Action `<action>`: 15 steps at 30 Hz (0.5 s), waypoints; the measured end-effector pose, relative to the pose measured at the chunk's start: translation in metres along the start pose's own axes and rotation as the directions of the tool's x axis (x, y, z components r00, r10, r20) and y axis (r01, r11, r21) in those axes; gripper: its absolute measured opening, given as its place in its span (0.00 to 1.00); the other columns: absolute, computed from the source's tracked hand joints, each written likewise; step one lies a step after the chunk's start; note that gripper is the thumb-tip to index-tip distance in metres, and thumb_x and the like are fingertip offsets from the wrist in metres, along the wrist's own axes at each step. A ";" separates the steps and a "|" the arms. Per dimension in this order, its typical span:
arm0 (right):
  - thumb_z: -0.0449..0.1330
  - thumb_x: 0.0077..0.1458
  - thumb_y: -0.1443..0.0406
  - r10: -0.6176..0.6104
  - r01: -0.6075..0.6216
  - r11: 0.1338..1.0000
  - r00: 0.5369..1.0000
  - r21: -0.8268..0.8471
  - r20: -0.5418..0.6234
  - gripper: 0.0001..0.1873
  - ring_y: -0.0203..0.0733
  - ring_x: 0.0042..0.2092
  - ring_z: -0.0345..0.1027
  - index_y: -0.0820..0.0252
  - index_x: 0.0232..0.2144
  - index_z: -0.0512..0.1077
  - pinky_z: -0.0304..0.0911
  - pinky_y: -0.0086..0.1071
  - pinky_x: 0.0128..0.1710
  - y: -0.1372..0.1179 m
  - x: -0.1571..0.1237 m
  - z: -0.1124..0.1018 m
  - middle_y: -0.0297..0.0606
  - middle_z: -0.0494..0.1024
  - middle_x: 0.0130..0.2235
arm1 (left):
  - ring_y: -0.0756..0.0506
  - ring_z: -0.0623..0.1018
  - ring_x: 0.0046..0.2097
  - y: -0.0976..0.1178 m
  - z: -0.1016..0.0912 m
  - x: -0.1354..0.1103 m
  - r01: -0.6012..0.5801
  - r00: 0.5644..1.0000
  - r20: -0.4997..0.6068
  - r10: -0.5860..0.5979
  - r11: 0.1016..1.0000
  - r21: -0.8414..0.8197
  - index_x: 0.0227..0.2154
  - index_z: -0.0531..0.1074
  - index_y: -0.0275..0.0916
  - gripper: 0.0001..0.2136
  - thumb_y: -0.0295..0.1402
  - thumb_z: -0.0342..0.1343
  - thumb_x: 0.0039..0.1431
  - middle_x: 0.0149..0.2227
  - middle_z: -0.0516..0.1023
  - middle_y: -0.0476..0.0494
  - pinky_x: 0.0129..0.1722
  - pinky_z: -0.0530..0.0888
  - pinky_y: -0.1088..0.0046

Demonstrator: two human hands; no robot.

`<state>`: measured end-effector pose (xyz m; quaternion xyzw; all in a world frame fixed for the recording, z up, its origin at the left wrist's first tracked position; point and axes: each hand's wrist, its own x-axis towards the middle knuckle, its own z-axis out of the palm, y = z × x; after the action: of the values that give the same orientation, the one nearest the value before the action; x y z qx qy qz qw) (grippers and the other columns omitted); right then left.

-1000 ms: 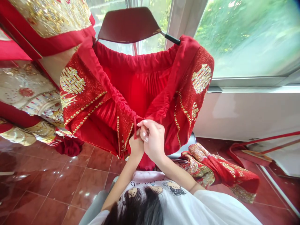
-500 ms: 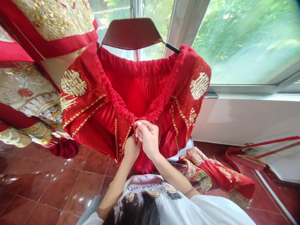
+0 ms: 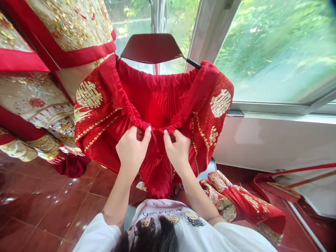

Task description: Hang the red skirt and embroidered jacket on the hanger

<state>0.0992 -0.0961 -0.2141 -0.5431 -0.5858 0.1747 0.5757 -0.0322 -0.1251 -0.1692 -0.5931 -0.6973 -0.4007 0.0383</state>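
1. The skirt point(image 3: 157, 101) is bright red, with fine pleats inside and a gathered waistband point(image 3: 123, 101).
2. Its outer panels are glittering red cloth with gold emblems point(image 3: 88, 94) and lines of gold beads.
3. The waist is spread wide open. Its far edge hangs by the chair point(image 3: 152, 47), and its near edge is pinched at the middle.

left hand point(image 3: 131, 149), right hand point(image 3: 177, 150), both clenched
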 end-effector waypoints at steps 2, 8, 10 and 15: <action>0.54 0.57 0.61 -0.064 0.058 0.995 0.995 0.076 0.079 0.19 0.29 0.20 0.48 0.59 0.17 0.56 0.44 0.27 0.22 -0.008 0.010 -0.007 0.27 0.57 0.17 | 0.52 0.63 0.22 0.008 -0.005 0.012 -0.079 0.995 0.052 0.081 0.996 -0.041 0.19 0.62 0.38 0.17 0.39 0.49 0.61 0.19 0.65 0.52 0.26 0.56 0.73; 0.54 0.59 0.61 -0.320 0.286 0.936 0.935 0.205 0.152 0.22 0.28 0.23 0.43 0.59 0.18 0.51 0.40 0.28 0.24 -0.050 0.043 -0.030 0.27 0.50 0.19 | 0.54 0.57 0.22 0.035 -0.024 0.045 -0.375 0.912 0.002 0.410 0.836 -0.400 0.16 0.56 0.38 0.16 0.31 0.49 0.58 0.18 0.53 0.55 0.25 0.55 0.75; 0.51 0.61 0.59 -0.357 0.322 0.923 0.921 0.213 0.156 0.21 0.29 0.23 0.44 0.59 0.19 0.51 0.41 0.29 0.25 -0.053 0.048 -0.028 0.28 0.52 0.19 | 0.54 0.56 0.23 0.035 -0.020 0.051 -0.379 0.901 0.002 0.433 0.790 -0.482 0.17 0.54 0.38 0.16 0.31 0.49 0.58 0.18 0.52 0.54 0.25 0.55 0.76; 0.54 0.59 0.57 -0.346 0.281 0.932 0.881 0.231 0.324 0.19 0.29 0.23 0.47 0.58 0.21 0.54 0.43 0.28 0.24 -0.037 0.045 -0.018 0.27 0.55 0.21 | 0.53 0.57 0.23 0.013 -0.006 0.050 -0.294 0.897 0.145 0.417 0.809 -0.509 0.18 0.57 0.38 0.15 0.32 0.48 0.60 0.19 0.54 0.54 0.24 0.54 0.75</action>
<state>0.1101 -0.0783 -0.1568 -0.3464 -0.7434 0.2263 0.5256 -0.0379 -0.0896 -0.1319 -0.7503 -0.4523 -0.4666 -0.1215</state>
